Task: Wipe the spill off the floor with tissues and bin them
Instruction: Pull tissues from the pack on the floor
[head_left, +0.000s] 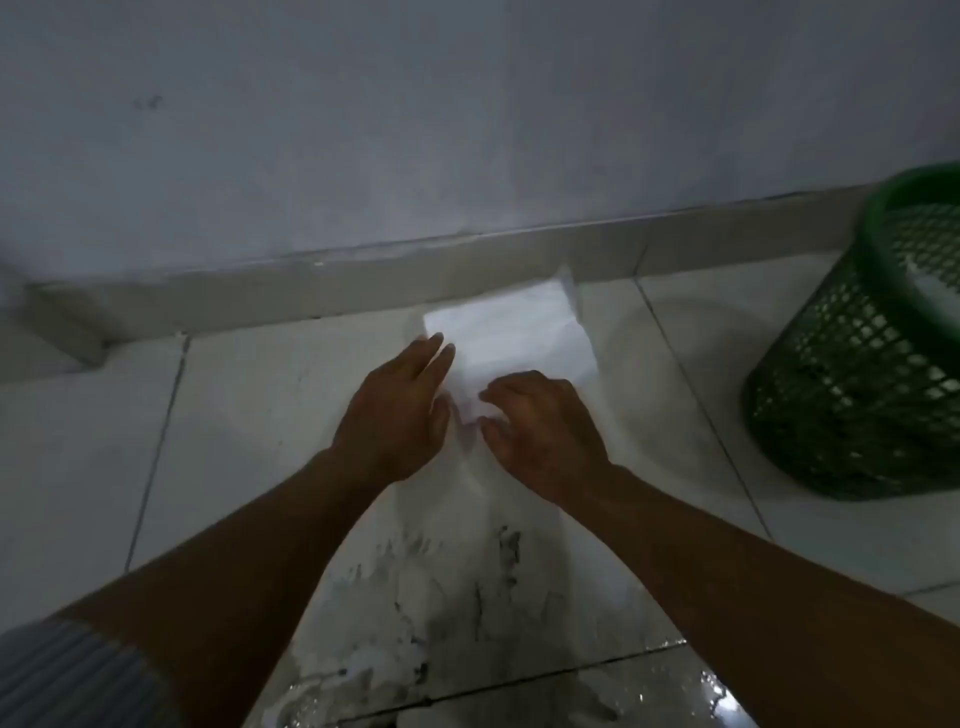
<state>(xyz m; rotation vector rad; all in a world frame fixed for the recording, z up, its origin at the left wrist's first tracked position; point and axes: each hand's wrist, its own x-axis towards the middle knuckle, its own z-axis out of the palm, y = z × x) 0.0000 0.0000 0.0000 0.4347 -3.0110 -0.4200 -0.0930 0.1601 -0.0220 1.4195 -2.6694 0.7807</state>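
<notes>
We reach for a tissue pack (511, 332) on the floor (249, 415) by the wall.

The frame is dim and blurred, so we cannot tell if the right hand (540, 431), fingers curled, has a grip on the tissue (475, 395) at its fingertips. The left hand (397, 415) lies flat and open beside the pack. The spill (415, 623) glistens between our forearms. The green bin (862, 364), cut off at right, shows something pale inside.
</notes>
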